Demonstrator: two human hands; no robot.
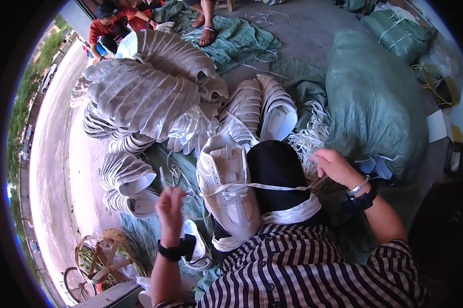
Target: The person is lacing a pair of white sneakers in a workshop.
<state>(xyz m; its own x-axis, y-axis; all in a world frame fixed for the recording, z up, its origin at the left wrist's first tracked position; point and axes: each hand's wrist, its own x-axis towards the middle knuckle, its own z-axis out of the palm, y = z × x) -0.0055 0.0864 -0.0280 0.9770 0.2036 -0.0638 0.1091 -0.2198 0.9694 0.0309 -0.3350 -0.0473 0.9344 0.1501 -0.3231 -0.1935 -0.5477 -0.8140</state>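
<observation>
A white sneaker upper (226, 169) with mesh panels lies along my left thigh, toe toward me. Its white shoelace (277, 186) runs through the eyelets and stretches rightward across my black trouser leg. My right hand (335, 167) is raised at that lace's far side, thumb and finger pinched together, apparently on its end. Left of the shoe, my left hand (171, 205) is closed with fingers curled. A pale strip of lace sticks up above it; its grip is partly hidden. Bundles of white laces (293, 211) wrap around my thighs.
Large stacks of nested white shoe uppers (139, 97) fill the ground ahead. A heap of loose laces (311, 131) lies beside a big green sack (378, 102). Woven basket (105, 251) stands lower left. Another person in red (105, 31) crouches at far left.
</observation>
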